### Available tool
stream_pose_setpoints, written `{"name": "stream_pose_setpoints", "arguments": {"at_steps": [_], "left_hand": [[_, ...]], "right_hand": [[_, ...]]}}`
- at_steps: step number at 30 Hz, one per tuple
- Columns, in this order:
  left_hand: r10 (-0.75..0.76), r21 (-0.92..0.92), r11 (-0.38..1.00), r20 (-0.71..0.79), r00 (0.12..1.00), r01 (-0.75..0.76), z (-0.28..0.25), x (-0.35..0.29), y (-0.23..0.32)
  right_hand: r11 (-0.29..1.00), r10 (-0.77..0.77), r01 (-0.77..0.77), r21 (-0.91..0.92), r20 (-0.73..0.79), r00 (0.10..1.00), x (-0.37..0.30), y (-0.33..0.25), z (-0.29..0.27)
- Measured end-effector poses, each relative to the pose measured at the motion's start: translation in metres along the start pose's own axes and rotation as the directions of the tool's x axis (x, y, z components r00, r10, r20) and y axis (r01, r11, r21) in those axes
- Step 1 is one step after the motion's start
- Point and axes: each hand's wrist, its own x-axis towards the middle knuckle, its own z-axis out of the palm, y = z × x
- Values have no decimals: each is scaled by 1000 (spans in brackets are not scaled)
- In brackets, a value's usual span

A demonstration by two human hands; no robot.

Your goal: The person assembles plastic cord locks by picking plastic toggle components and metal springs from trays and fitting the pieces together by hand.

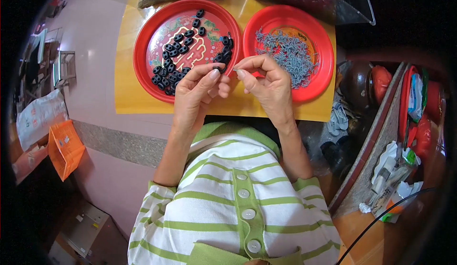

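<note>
Left hand (197, 85) pinches a black part (218, 69); right hand (269, 83) pinches what looks like a screw (235, 69).

Black pieces (170, 69) lie in the left tray (141, 51), grey screws (290, 55) in the right tray (325, 60), probably for easy reach; clear bins (309, 3) block the far side.

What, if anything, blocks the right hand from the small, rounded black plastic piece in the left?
Nothing visible: an open gap lies between the right hand, seemingly pinching a tiny grey metal screw, and the black piece in the left hand.
</note>
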Motion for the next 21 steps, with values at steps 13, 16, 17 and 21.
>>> {"name": "stream_pose_setpoints", "arguments": {"at_steps": [13,16,17,21], "left_hand": [[28,-21,999,-27,999,-29,8,4,2],[12,-33,999,-23,1000,-13,3,6,1],[11,-45,999,-19,1000,-12,1,6,1],[-10,-55,998,-38,999,8,-5,8,3]], "right_hand": [[999,-21,21,-37,0,1000,2,0,4],[982,-99,100,-163,18,995,4,-1,4],[982,-100,101,-160,15,995,4,-2,5],[970,-160,164,-178,34,987,6,-4,9]]}}
